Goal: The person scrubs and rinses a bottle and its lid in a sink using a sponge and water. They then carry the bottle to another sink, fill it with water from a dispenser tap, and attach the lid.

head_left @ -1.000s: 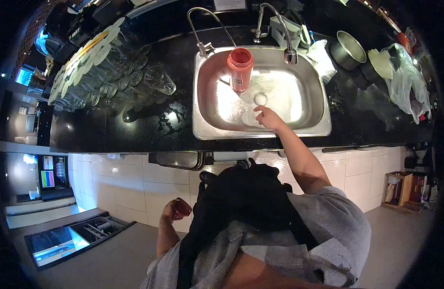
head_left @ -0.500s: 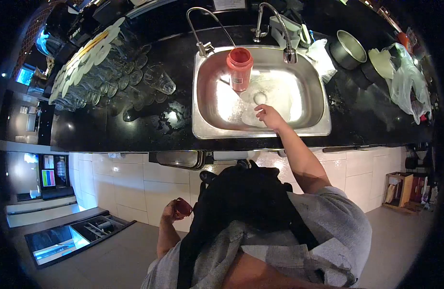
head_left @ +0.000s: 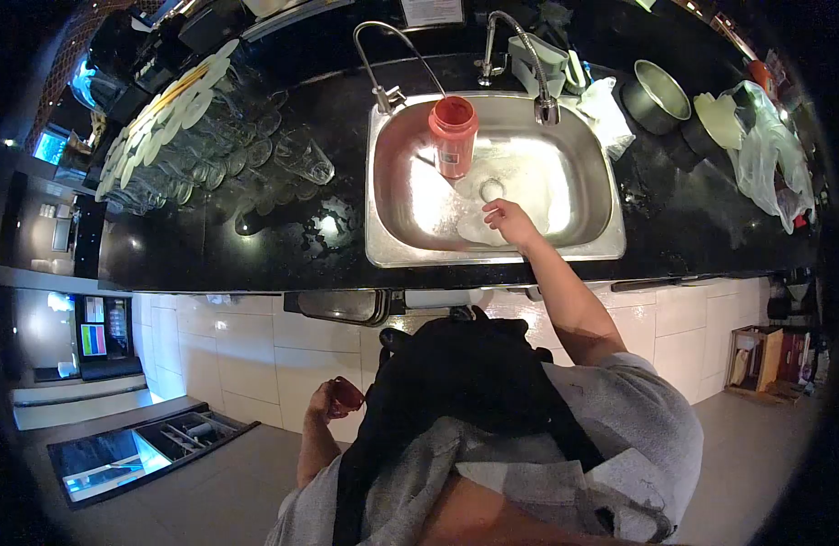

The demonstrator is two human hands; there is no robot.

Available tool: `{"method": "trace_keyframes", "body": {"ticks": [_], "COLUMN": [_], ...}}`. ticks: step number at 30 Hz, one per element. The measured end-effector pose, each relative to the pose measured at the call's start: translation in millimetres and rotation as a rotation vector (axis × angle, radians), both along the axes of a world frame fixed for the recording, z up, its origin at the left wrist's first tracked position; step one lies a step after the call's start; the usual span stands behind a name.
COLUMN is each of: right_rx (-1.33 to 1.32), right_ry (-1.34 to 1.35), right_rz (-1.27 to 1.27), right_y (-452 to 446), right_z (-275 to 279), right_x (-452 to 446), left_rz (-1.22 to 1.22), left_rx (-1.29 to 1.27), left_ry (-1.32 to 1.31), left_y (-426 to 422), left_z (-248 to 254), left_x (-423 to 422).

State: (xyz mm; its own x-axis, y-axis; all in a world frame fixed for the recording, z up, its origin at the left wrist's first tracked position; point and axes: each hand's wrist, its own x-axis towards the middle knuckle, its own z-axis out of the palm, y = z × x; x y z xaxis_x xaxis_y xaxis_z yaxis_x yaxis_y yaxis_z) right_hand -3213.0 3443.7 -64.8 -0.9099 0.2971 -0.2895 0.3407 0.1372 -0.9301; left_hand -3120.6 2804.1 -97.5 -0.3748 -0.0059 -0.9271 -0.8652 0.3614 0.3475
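Over the front part of the steel sink (head_left: 396,247) hangs my right hand (head_left: 510,224), its fingers loosely bent and apart, with nothing visible in them. Just beyond the fingertips lies the round drain (head_left: 491,189). A red jar (head_left: 453,146) stands open in the sink's left half, with the thin curved tap (head_left: 367,56) ending at its mouth. Low at my left side, away from the counter, my left hand (head_left: 320,401) grips a red lid (head_left: 346,397). The inside of the jar is mostly hidden.
Upturned glasses (head_left: 210,168) crowd the counter's left side, and one glass (head_left: 303,156) lies nearer the sink. A flexible tap (head_left: 547,111) arches over the sink's back right. To the right are a metal pot (head_left: 657,97) and a plastic bag (head_left: 772,164).
My right hand has drawn back slightly from the drain, and its pointing finger has relaxed. The water and foam around the drain look thinner. My left hand still holds the lid.
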Motion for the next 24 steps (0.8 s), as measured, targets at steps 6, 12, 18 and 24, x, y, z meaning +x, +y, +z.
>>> {"method": "trace_keyframes", "body": {"ticks": [6,12,18,24], "right_rx": [-0.021,-0.042,-0.001,0.031], "right_ry": [-0.002,-0.027,-0.072,-0.13], "right_rz": [0.001,0.005,0.034,0.05], "right_y": [-2,-1,-1,-3], "right_z": [3,4,4,10], "right_x": [1,1,-1,-1], "left_rz": [-0.016,-0.021,0.044,0.002], "left_rx": [-0.087,-0.062,-0.023,0.098], "left_ry": [0.046,0.009,-0.011,-0.059], "left_y": [16,6,-7,-15], "left_z": [17,6,-6,-14], "left_x": [-10,-12,-11,-5]}}
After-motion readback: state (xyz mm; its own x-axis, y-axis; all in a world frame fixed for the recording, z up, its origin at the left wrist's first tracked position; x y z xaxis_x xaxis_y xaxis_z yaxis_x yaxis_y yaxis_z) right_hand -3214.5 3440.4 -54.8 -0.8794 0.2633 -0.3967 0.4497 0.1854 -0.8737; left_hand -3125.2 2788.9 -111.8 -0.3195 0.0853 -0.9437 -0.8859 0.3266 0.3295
